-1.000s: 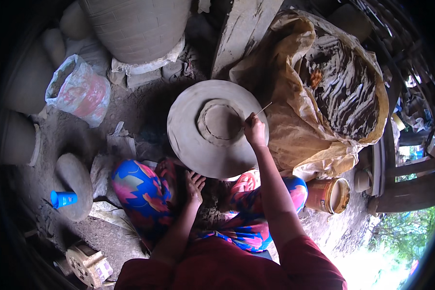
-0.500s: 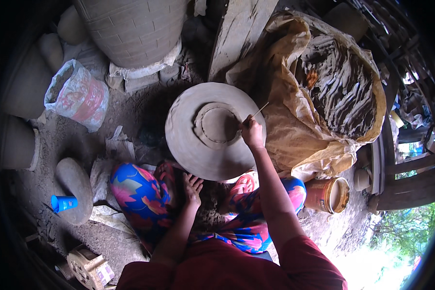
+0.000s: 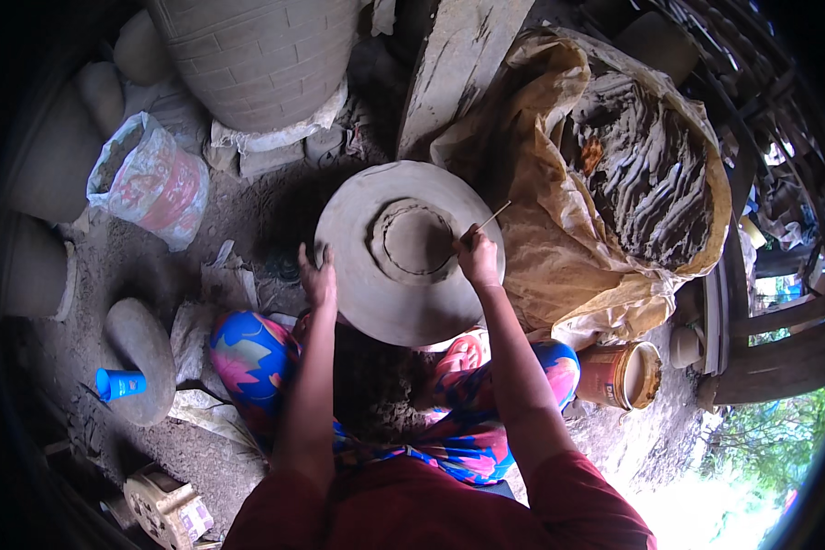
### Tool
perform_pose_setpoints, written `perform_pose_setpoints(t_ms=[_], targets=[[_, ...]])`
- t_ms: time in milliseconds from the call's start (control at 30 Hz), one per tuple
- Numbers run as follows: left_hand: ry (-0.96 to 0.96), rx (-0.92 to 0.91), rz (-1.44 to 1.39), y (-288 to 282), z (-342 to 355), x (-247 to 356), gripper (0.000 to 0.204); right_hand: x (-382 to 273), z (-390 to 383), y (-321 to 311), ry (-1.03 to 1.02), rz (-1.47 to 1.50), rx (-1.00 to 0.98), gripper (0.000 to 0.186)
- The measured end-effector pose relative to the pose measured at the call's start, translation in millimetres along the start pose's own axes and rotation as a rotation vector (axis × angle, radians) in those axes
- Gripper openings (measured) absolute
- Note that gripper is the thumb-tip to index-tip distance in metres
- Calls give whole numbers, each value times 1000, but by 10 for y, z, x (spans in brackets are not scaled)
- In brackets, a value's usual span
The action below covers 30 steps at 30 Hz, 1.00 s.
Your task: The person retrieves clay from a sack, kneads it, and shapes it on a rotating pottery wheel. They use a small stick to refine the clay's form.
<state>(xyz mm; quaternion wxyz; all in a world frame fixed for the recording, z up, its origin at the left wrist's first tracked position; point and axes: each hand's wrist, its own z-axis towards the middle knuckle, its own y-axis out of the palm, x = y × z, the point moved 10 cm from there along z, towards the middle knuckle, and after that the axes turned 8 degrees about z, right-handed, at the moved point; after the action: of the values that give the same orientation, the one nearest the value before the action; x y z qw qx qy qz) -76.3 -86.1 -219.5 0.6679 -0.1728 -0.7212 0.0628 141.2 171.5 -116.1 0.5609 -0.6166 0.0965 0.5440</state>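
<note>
Right in front of the knees (image 3: 247,353): a big round grey disc (image 3: 362,298), with a low, bumpy ring (image 3: 380,255) in the middle. Pinching a thin stick (image 3: 499,213) in the right hand (image 3: 478,257), just at the right side of the ring. Cannot tell if touching the ring with the near tip. At the left edge of the disc, the left hand (image 3: 318,278), fingers a bit apart, gripping nothing, seemingly touching the edge.

Could tear or dent the ring with too hard a push of the stick. Could cut a crooked line with a shaky wrist. Could bump the disc off centre with a rough left hand.

Underneath, brown dirt ground (image 3: 225,458), dusty and rough. To the right, a crinkly tan bag (image 3: 532,284) full of dark, wet-looking clay (image 3: 660,174), and near it a bucket (image 3: 605,374). To the left, a blue cup (image 3: 122,384) on a round slab (image 3: 151,335), and a pale sack (image 3: 165,188). Farther up, a huge pot (image 3: 261,69) and a board (image 3: 458,69). Dim inside, bright by the green leaves (image 3: 770,449).
</note>
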Motion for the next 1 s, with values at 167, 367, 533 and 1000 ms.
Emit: perform_pose_setpoints(t_ms=[167, 367, 533, 1000], targets=[[235, -89, 207, 182, 277, 199, 53, -29, -20, 2, 2, -7, -3, 18], [254, 18, 124, 162, 200, 111, 52, -44, -22, -9, 16, 22, -3, 18], [249, 226, 271, -80, -264, 151, 49, -19, -42, 42, 75, 16, -66, 17], [-15, 470, 298, -238, -1185, 224, 46, -157, -136, 163, 48, -127, -268, 19]])
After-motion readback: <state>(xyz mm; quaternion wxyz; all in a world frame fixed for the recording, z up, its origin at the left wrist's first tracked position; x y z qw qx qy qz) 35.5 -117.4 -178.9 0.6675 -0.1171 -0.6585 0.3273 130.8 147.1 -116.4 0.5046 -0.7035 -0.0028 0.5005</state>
